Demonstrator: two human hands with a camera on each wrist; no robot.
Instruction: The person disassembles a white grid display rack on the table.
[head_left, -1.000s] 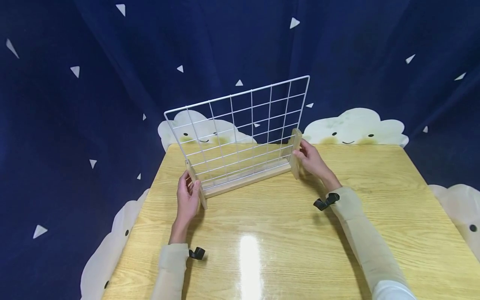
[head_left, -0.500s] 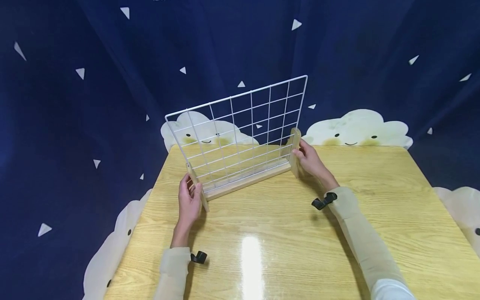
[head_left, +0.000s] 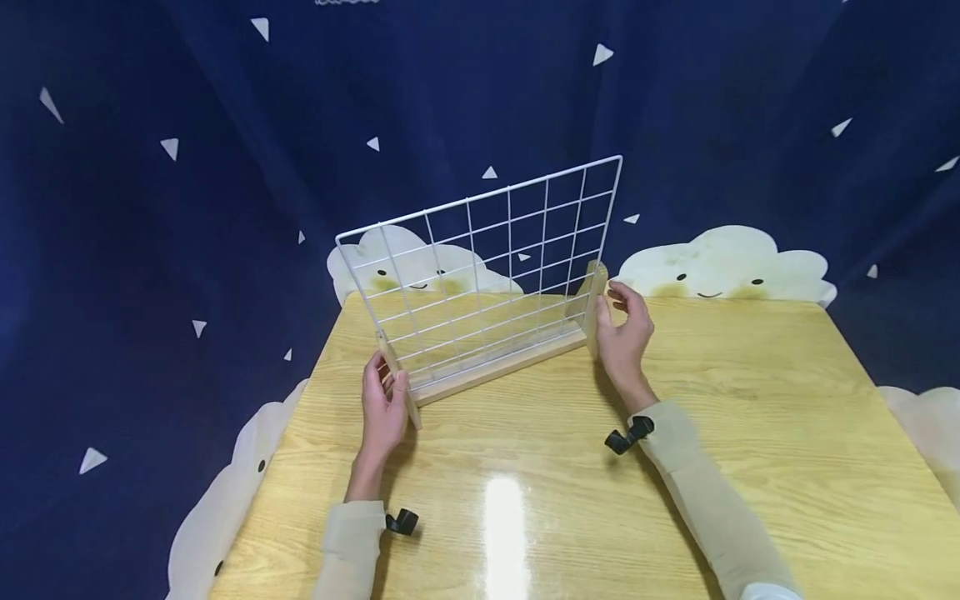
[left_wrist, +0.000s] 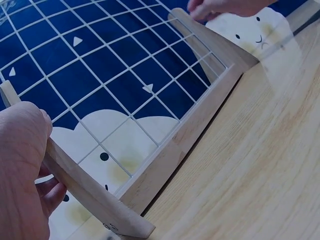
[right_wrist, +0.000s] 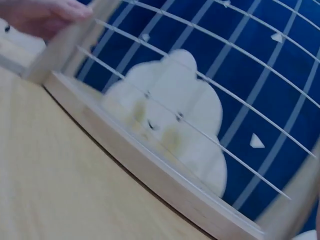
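Observation:
A rack stands tilted back near the table's far edge, with a white wire grid (head_left: 467, 200) set above a wooden base bar (head_left: 498, 366). My left hand (head_left: 384, 417) holds the left wooden end piece (left_wrist: 95, 195), thumb on the near side and fingers behind it. At the other end, my right hand (head_left: 626, 343) is beside the right wooden end piece (head_left: 592, 312). Its thumb lies along that piece, while the fingers are loosely bent and apart from it. In the right wrist view only a sliver of that hand shows at the right edge.
The rack stands slantwise on a light wooden table (head_left: 570, 483), its right end farther back. Behind hangs a dark blue curtain (head_left: 450, 75) with white triangles and smiling clouds (head_left: 723, 258). Black straps (head_left: 630, 435) hang at both wrists.
The right hand has loosened from the right end piece, its fingers lifting off and its wrist turning inward. The left hand keeps its hold; the rack stays in place as the view shifts slightly.

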